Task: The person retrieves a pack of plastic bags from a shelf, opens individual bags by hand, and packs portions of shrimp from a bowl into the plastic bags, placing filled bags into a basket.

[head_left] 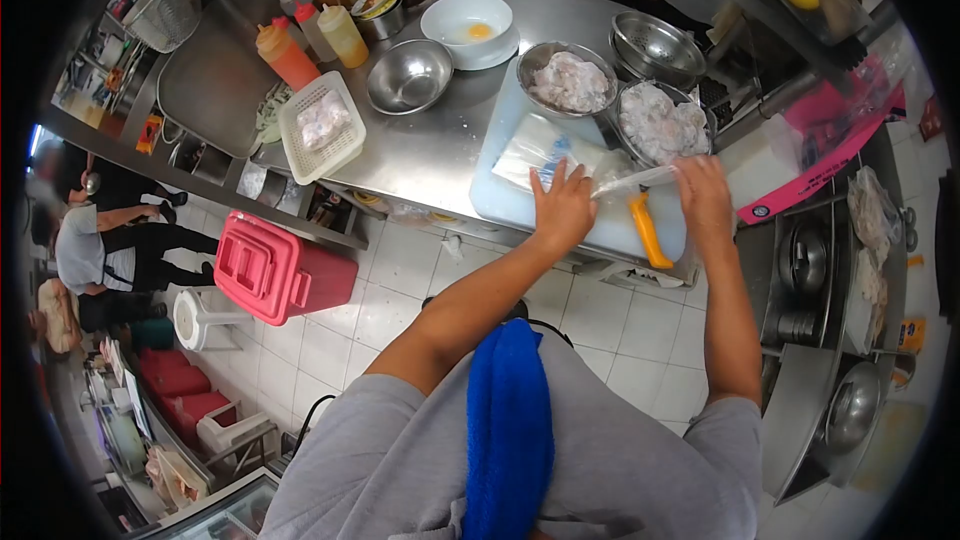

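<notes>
My left hand [563, 205] lies with spread fingers on a stack of clear plastic bags [535, 145] with blue print, on a pale blue cutting board [492, 185]. At the board's right end my right hand [704, 198] is closed on the end of a clear plastic bag [640, 180], which stretches between the two hands. A yellow handle [650, 232] lies under it; its tool end is hidden. Behind the hands stand a metal bowl of pale raw meat [570, 83] and another metal bowl of similar meat [662, 123].
A white bowl with egg yolk [468, 20], a steel bowl [410, 77], a white basket holding a bagged item [322, 125] and sauce bottles [285, 55] stand left. A pink box [820, 180] is right. On the floor sits a red bin [270, 265]. Other people [110, 240] stand far left.
</notes>
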`<state>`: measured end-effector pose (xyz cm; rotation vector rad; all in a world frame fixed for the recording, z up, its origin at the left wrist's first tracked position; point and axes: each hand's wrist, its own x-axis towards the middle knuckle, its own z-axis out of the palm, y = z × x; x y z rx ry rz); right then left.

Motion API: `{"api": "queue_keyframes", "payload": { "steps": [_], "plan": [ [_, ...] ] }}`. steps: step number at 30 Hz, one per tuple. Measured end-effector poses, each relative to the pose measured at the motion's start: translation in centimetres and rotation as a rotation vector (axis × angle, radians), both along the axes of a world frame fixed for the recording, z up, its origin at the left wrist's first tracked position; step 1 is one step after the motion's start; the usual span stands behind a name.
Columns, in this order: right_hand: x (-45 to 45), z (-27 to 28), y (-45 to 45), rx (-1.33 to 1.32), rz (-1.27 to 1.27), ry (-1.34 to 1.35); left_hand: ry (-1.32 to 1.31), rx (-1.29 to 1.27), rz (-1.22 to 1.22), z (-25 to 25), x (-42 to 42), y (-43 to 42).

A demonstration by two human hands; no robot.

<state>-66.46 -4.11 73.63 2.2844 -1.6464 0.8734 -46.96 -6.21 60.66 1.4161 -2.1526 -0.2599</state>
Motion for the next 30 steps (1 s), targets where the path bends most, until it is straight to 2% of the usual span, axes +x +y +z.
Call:
{"api": "queue_keyframes", "payload": {
  "steps": [1, 3, 5, 7, 8, 10, 11, 13, 14, 16, 18, 20, 22, 23, 24, 25, 27, 28, 29, 30],
  "plan": [
    [-0.1, 1.0, 0.0, 0.001, 0.003, 0.0, 0.025, 0.017, -0.023, 0.4, -0.2, -0.1],
    [-0.8, 2.6, 0.0, -0.126, -0.106, 0.171, -0.013, 0.099, -0.028, 1.7, -0.5, -0.4],
    [-3.0, 4.1, -0.3, -0.316, -0.201, 0.101, -0.05, 0.178, -0.033, 1.7, -0.4, -0.5],
    [-4.5, 7.7, 0.2, -0.329, -0.411, -0.013, -0.133, 0.181, -0.058, 0.6, 0.4, -0.5],
    [-4.4, 9.1, 0.5, -0.333, -0.413, -0.018, -0.137, 0.177, -0.059, 0.7, 0.6, -0.4],
    [-4.1, 11.2, 1.1, -0.189, -0.354, -0.348, -0.059, 0.198, -0.137, 1.1, 0.9, 0.2],
    [-3.8, 11.8, 1.3, -0.189, -0.359, -0.347, -0.059, 0.199, -0.141, 1.4, 1.1, 0.7],
    [-2.6, 12.6, 1.5, -0.144, -0.283, -0.052, 0.257, 0.192, -0.189, 4.4, 2.0, 1.1],
    [-1.7, 12.5, 1.4, -0.143, -0.288, -0.055, 0.253, 0.193, -0.193, 6.5, 2.5, 1.3],
    [0.3, 12.0, 0.6, -0.021, -0.065, 0.109, 0.437, 0.018, -0.322, 11.2, 3.1, 1.8],
    [2.4, 10.5, -0.6, 0.07, 0.17, 0.057, 0.506, -0.037, -0.327, 13.8, 2.4, 1.8],
    [5.7, 10.1, -1.0, 0.047, 0.293, 0.1, 0.583, -0.102, -0.334, 14.7, 2.0, 1.0],
    [7.2, 10.0, -2.4, -0.033, 0.347, 0.099, 0.844, 0.361, -0.288, 14.5, 2.4, 0.0],
    [7.6, 10.2, -3.2, -0.109, 0.407, 0.093, 0.842, 0.358, -0.295, 13.9, 2.7, -0.7],
    [7.7, 10.7, -3.8, -0.263, 0.277, 0.075, 0.945, 0.376, -0.242, 13.0, 3.3, -1.6],
    [7.6, 10.9, -4.1, -0.27, 0.277, 0.076, 1.049, 0.392, -0.185, 12.8, 4.0, -2.1],
    [7.1, 11.4, -4.8, -0.207, 0.068, -0.529, 1.018, 0.459, -0.123, 12.8, 6.0, -2.6],
    [6.7, 10.5, -4.9, 0.045, 0.077, -0.852, 0.987, 0.535, -0.056, 12.9, 6.9, -2.8],
    [6.4, 9.7, -4.9, 0.047, 0.088, -0.851, 0.99, 0.528, -0.048, 13.0, 7.4, -2.8],
    [6.6, 9.3, -4.4, 0.273, 0.098, -0.851, 0.973, 0.481, -0.047, 12.9, 7.8, -2.6]
  ]
}}
